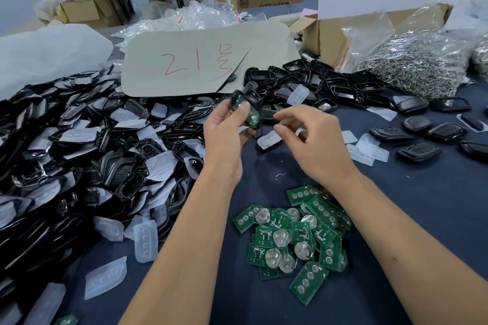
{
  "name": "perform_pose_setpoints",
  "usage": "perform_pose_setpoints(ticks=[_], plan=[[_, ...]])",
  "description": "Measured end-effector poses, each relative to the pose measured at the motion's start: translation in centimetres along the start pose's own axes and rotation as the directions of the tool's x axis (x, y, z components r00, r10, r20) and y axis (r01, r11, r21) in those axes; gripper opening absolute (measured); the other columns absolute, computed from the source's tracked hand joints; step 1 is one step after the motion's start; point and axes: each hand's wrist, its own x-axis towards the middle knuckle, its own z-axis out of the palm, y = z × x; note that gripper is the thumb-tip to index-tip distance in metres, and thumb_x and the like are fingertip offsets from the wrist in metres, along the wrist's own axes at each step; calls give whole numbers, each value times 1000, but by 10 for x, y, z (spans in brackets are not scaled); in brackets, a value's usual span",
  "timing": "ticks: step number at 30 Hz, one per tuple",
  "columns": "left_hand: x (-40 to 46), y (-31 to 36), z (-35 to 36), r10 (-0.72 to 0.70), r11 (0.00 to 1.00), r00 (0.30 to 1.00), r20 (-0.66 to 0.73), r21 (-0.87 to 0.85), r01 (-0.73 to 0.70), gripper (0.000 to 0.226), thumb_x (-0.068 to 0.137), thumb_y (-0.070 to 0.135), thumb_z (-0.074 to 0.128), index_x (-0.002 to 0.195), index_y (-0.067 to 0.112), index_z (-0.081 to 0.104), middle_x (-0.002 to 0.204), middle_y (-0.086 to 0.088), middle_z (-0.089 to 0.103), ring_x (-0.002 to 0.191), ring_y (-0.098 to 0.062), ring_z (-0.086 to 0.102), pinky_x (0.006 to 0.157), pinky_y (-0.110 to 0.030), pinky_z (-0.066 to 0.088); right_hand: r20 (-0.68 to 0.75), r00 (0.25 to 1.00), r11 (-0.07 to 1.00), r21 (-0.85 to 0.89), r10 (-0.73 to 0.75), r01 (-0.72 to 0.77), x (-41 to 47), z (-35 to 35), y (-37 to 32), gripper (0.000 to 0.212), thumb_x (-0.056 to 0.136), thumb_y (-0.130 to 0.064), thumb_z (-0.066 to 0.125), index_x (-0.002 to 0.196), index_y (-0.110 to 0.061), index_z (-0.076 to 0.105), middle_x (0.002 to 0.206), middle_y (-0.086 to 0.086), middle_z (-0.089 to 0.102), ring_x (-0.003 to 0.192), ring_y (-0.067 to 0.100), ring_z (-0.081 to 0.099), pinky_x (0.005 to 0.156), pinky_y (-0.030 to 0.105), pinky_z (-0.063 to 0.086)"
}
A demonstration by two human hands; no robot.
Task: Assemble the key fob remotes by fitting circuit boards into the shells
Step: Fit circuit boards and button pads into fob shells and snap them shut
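My left hand grips a black key fob shell with a green circuit board showing inside it, thumb pressed on the board. My right hand hovers just to its right with fingers loosely curled; a dark piece sits at its fingertips, but I cannot tell whether it holds it. A pile of green circuit boards with round battery clips lies on the dark blue table between my forearms. A large heap of black shells and translucent button pads fills the left side.
More black shell halves lie beyond my hands, and assembled fobs sit at right. A grey card with red writing, an open cardboard box and a bag of metal rings stand at the back.
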Motion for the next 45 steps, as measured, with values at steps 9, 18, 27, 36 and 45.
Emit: perform_pose_setpoints(ticks=[9,18,27,36,45], plan=[[6,-4,-13,182,922,981,-60,358,-149,15,94,13,73,104,22,67,76,-9,64,51,-14,56,57,-31,51,287,950,907,-356,-121,224,2,1,0,17,91,-21,77,108,-23,82,109,-13,76,103,23,52,90,49,46],[-1,-12,-11,216,609,954,208,736,-298,7,88,26,76,93,32,76,73,10,68,70,-5,62,70,-21,49,-300,954,990,-125,27,-68,2,-3,-3,18,101,-12,65,112,-11,78,88,-27,56,94,24,61,82,29,46],[-2,-7,-7,356,689,910,214,597,-410,8,96,25,69,94,25,77,84,11,75,81,-7,69,75,-34,58,-113,992,993,-109,-54,41,1,3,-9,16,100,-7,65,107,-8,79,99,2,75,99,25,59,89,24,42],[-3,-9,-6,97,905,963,250,380,-190,8,93,6,73,87,11,73,71,-4,71,63,-14,66,64,-26,57,-121,941,844,489,316,-221,2,2,-4,26,91,-13,79,111,-16,64,81,0,75,73,8,68,71,25,52],[-9,-13,5,-40,983,978,204,182,3,11,100,5,64,90,6,68,72,-2,72,70,-15,71,69,-27,62,54,900,426,868,433,-257,4,0,1,16,90,1,70,105,-6,71,95,14,80,86,26,75,80,35,62]])
